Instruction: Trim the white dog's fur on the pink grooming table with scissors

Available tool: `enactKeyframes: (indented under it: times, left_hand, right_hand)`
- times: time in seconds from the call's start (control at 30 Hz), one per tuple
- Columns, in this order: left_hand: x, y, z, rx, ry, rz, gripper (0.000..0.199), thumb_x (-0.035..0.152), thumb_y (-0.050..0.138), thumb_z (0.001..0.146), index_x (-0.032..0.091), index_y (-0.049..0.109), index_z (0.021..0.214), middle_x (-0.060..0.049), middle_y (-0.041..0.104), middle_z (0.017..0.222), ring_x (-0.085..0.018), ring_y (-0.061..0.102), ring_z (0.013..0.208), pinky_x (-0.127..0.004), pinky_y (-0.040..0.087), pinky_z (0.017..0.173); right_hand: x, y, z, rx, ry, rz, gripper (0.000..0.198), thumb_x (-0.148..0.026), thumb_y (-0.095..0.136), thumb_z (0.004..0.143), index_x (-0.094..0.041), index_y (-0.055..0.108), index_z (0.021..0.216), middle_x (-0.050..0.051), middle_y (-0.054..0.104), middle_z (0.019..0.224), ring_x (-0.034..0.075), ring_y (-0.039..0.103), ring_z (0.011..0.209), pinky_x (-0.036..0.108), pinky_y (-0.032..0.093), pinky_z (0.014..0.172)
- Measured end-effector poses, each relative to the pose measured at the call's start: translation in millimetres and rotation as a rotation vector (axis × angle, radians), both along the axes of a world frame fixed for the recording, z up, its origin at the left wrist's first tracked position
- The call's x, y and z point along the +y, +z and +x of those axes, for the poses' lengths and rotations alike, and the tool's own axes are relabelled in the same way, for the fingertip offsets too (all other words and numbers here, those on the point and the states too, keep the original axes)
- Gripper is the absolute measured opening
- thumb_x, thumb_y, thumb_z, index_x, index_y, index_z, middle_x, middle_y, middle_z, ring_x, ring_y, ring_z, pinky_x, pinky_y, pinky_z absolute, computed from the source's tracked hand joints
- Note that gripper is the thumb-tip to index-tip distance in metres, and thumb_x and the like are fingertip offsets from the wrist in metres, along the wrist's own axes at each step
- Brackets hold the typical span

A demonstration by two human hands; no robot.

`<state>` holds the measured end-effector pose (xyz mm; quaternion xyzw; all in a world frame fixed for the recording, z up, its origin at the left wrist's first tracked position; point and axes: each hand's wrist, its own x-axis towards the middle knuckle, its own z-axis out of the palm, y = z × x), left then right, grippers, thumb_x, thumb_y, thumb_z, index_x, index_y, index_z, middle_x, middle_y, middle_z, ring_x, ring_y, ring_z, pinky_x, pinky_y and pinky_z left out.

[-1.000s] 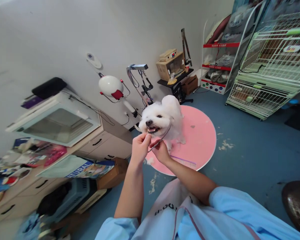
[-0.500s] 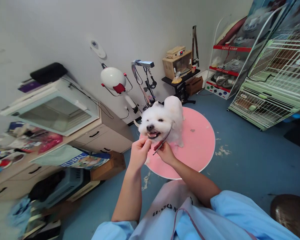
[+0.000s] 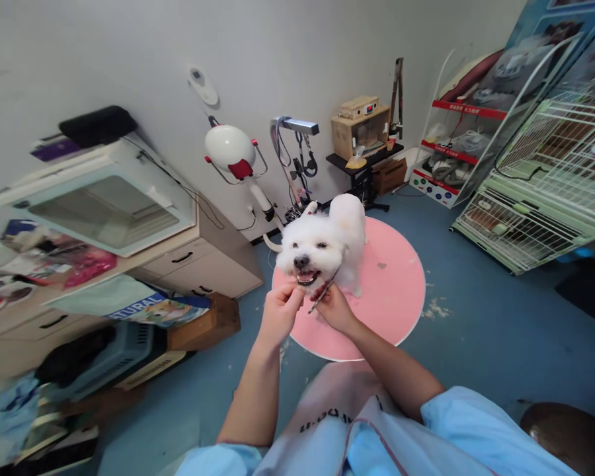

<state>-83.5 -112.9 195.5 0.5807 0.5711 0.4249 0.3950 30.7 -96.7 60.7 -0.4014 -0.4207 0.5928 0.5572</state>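
A fluffy white dog (image 3: 348, 221) stands on a round pink table top (image 3: 396, 297), its head turned toward me and its mouth open. My left hand (image 3: 279, 312) is closed in a pinch at the fur under the dog's mouth. Just right of it, my right hand (image 3: 336, 309) grips a pair of slim metal scissors (image 3: 323, 295) beside the dog's chin and neck. Its fingers are partly hidden behind the scissors and the hand itself. Whether the blades are apart I cannot make out.
Behind the dog stand a white dryer (image 3: 229, 149) and a metal grooming arm (image 3: 297, 125). Drawers (image 3: 178, 261) carrying a glass-fronted cabinet (image 3: 109, 208) are at left. Wire cages (image 3: 530, 192) stand right. Hair clippings (image 3: 436, 308) lie on the floor; a brown stool (image 3: 565, 436) is at lower right.
The view has shifted slightly. The dog's head is tilted a little differently, and my right hand with the scissors has turned slightly near the chin. My left hand keeps its pinch.
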Motion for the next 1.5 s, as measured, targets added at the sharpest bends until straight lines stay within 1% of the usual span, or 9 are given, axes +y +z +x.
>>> enactKeyframes:
  times: [0.2, 0.33, 0.47, 0.6, 0.73, 0.87, 1.0, 1.4, 1.5]
  left_hand:
    - [-2.4, -0.9, -1.1, 0.031, 0.019, 0.007, 0.032, 0.038, 0.057, 0.075, 0.016, 0.054, 0.052, 0.0, 0.048, 0.052, -0.009, 0.041, 0.051, -0.022, 0.031, 0.05]
    - [-3.8, 0.3, -0.5, 0.044, 0.02, 0.014, 0.033, 0.039, 0.055, 0.075, 0.016, 0.053, 0.052, 0.0, 0.048, 0.052, -0.009, 0.042, 0.052, -0.022, 0.032, 0.052]
    - [-4.9, 1.9, 0.1, 0.03, 0.002, 0.002, 0.033, 0.039, 0.054, 0.076, 0.016, 0.052, 0.052, 0.001, 0.047, 0.051, -0.009, 0.041, 0.05, -0.022, 0.032, 0.051]
    - [-6.9, 3.5, -0.1, 0.022, -0.02, 0.011, 0.034, 0.039, 0.054, 0.076, 0.016, 0.052, 0.051, 0.001, 0.047, 0.049, -0.009, 0.041, 0.05, -0.022, 0.033, 0.05]
    - [-8.6, 3.8, -1.0, 0.004, -0.031, -0.005, 0.034, 0.04, 0.055, 0.076, 0.017, 0.052, 0.052, 0.001, 0.046, 0.048, -0.008, 0.039, 0.047, -0.021, 0.031, 0.048]
    - [-9.4, 2.8, -2.3, 0.016, -0.029, 0.028, 0.034, 0.038, 0.054, 0.075, 0.016, 0.051, 0.05, 0.001, 0.046, 0.049, -0.008, 0.04, 0.049, -0.021, 0.033, 0.049]
    - [-10.3, 2.2, -3.0, 0.018, -0.034, 0.009, 0.034, 0.039, 0.055, 0.075, 0.017, 0.05, 0.05, 0.001, 0.046, 0.049, -0.008, 0.039, 0.048, -0.021, 0.031, 0.048]
    - [-11.0, 0.9, -4.4, 0.012, -0.034, 0.005, 0.034, 0.039, 0.054, 0.075, 0.017, 0.051, 0.05, 0.001, 0.045, 0.048, -0.009, 0.038, 0.048, -0.022, 0.03, 0.049]
    - [-10.8, -0.7, -5.5, 0.007, -0.036, 0.007, 0.034, 0.039, 0.055, 0.076, 0.017, 0.051, 0.05, 0.001, 0.045, 0.048, -0.009, 0.038, 0.048, -0.021, 0.031, 0.049]
  right_hand:
    - [-17.8, 16.8, 7.2, -0.094, 0.018, 0.081, 0.034, -0.023, 0.073, 0.066, -0.023, 0.051, 0.092, 0.002, 0.065, 0.095, 0.018, 0.066, 0.093, 0.036, 0.057, 0.085]
    - [-21.5, 21.3, 1.1, -0.081, 0.039, 0.022, 0.023, -0.024, 0.065, 0.071, -0.023, 0.049, 0.088, 0.002, 0.065, 0.087, 0.018, 0.068, 0.085, 0.036, 0.059, 0.077]
    - [-18.4, 20.1, -2.1, -0.163, 0.002, 0.073, 0.033, -0.021, 0.069, 0.067, -0.023, 0.052, 0.095, 0.004, 0.067, 0.098, 0.02, 0.068, 0.095, 0.038, 0.058, 0.087]
    - [-16.7, 18.3, -1.1, -0.157, 0.012, 0.032, 0.023, -0.02, 0.065, 0.072, -0.023, 0.051, 0.091, 0.003, 0.067, 0.091, 0.02, 0.069, 0.089, 0.038, 0.059, 0.082]
    - [-17.9, 17.6, 0.6, -0.202, 0.01, 0.101, 0.032, -0.02, 0.069, 0.069, -0.023, 0.054, 0.097, 0.004, 0.067, 0.099, 0.021, 0.068, 0.097, 0.039, 0.058, 0.089]
    - [-18.6, 15.4, 1.7, -0.163, 0.035, 0.041, 0.022, -0.021, 0.064, 0.072, -0.023, 0.052, 0.091, 0.003, 0.066, 0.09, 0.019, 0.069, 0.088, 0.036, 0.06, 0.078]
    - [-17.8, 13.4, 5.4, -0.156, 0.056, 0.067, 0.031, -0.023, 0.07, 0.07, -0.023, 0.052, 0.095, 0.004, 0.068, 0.098, 0.019, 0.068, 0.094, 0.037, 0.059, 0.084]
    - [-4.4, 4.6, 24.6, -0.227, 0.085, 0.054, 0.025, -0.022, 0.067, 0.073, -0.022, 0.05, 0.092, 0.001, 0.067, 0.086, 0.018, 0.069, 0.082, 0.034, 0.059, 0.073]
    - [-2.4, 6.6, 29.2, -0.259, 0.081, 0.066, 0.032, -0.022, 0.072, 0.07, -0.022, 0.052, 0.094, 0.002, 0.068, 0.092, 0.019, 0.069, 0.087, 0.036, 0.059, 0.079]
